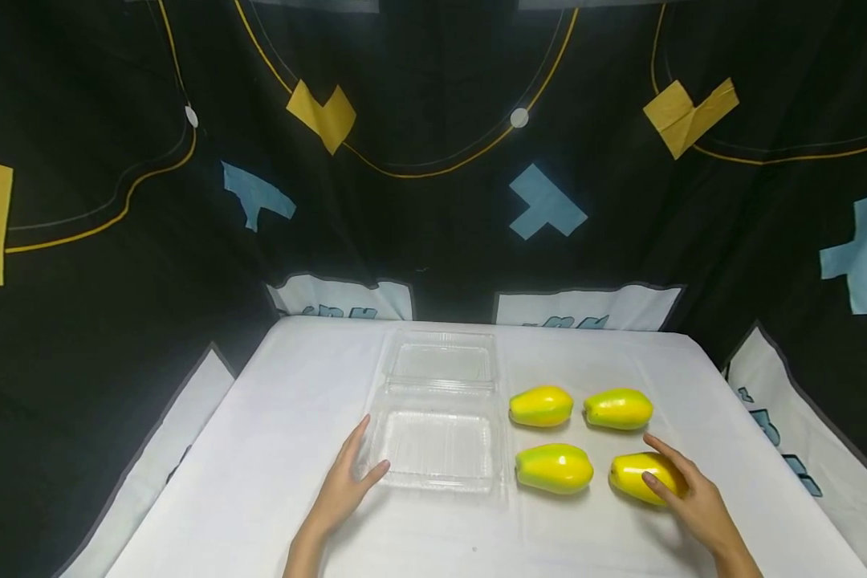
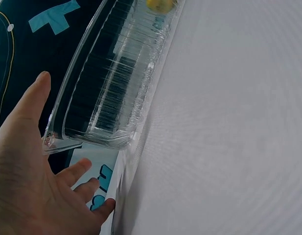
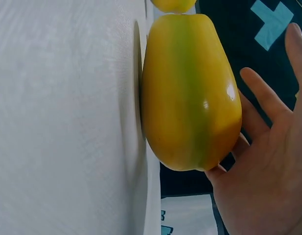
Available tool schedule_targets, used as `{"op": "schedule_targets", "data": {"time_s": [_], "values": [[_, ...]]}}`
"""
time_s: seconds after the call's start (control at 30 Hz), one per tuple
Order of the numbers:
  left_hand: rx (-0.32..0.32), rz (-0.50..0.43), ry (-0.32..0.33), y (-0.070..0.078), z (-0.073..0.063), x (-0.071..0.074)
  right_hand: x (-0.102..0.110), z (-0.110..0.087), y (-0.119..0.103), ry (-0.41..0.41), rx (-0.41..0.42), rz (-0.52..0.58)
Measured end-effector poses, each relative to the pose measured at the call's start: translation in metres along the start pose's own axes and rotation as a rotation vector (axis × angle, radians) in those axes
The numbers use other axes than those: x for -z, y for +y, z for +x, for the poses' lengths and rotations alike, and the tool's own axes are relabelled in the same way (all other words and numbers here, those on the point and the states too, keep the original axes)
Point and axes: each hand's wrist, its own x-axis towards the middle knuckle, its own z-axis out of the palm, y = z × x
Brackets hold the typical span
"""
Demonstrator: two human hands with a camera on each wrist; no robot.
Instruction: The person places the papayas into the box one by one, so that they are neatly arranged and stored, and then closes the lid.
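Note:
My left hand (image 1: 341, 491) is by the left front edge of a clear plastic clamshell box (image 1: 437, 449), fingers extended and thumb spread. The box lies with its lid (image 1: 444, 361) folded back, and nothing is inside. On the right, my right hand (image 1: 694, 502) reaches over a yellow papaya (image 1: 630, 475), thumb and fingers spread around its right end. In the right wrist view that papaya (image 3: 190, 98) has a green stripe; some fingers are partly hidden behind it, and the thumb stands away from it.
Three more yellow-green papayas lie between the box and my right hand: one front left (image 1: 555, 469), one back left (image 1: 541, 406), one back right (image 1: 619, 409). A white cloth (image 1: 231, 490) covers the table. Dark patterned curtains (image 1: 419, 233) hang behind and along the sides.

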Motion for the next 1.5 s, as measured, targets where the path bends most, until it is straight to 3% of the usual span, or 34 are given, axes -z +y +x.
{"op": "schedule_targets", "data": {"time_s": [0.5, 1.17, 1.5], "values": [[0.004, 0.034, -0.046, -0.004, -0.003, 0.0, -0.002, 0.001, 0.011, -0.05, -0.072, 0.0], [0.028, -0.008, -0.046, -0.004, -0.005, 0.0, -0.002, 0.002, 0.022, 0.023, 0.095, -0.045], [0.045, 0.015, -0.047, -0.003, -0.005, 0.0, 0.0, -0.002, 0.017, 0.035, 0.011, -0.044]]}}
